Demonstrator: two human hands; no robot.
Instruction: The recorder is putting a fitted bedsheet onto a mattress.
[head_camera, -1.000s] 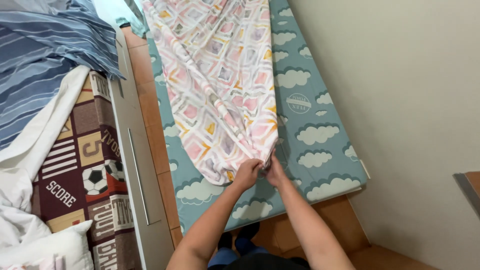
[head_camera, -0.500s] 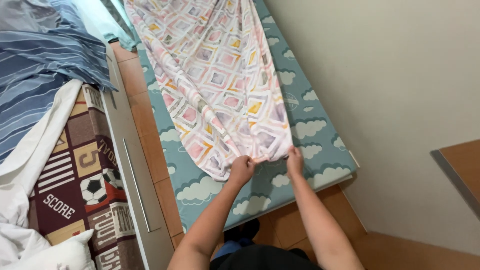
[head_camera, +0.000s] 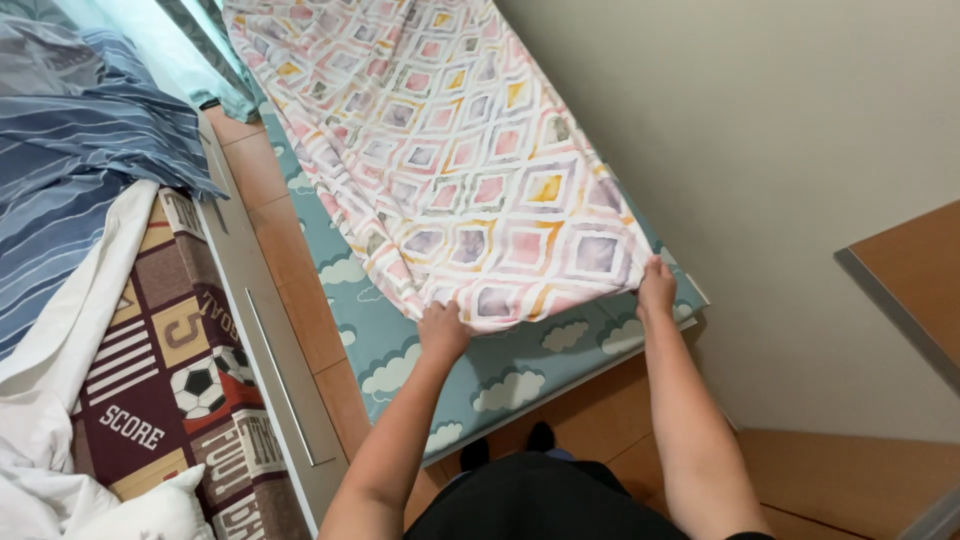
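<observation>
Both hands, left (head_camera: 443, 330) and right (head_camera: 656, 288), pinch the patterned sheet's (head_camera: 470, 170) near edge, well apart. Keeping that edge taut and level over the cloud-print mattress (head_camera: 480, 375) should lay it smooth.

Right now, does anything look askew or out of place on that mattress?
The patterned sheet lies skewed across the cloud-print mattress, leaving its left side bare. The left hand and right hand grip its near edge. Nothing looks torn or spilled.
</observation>
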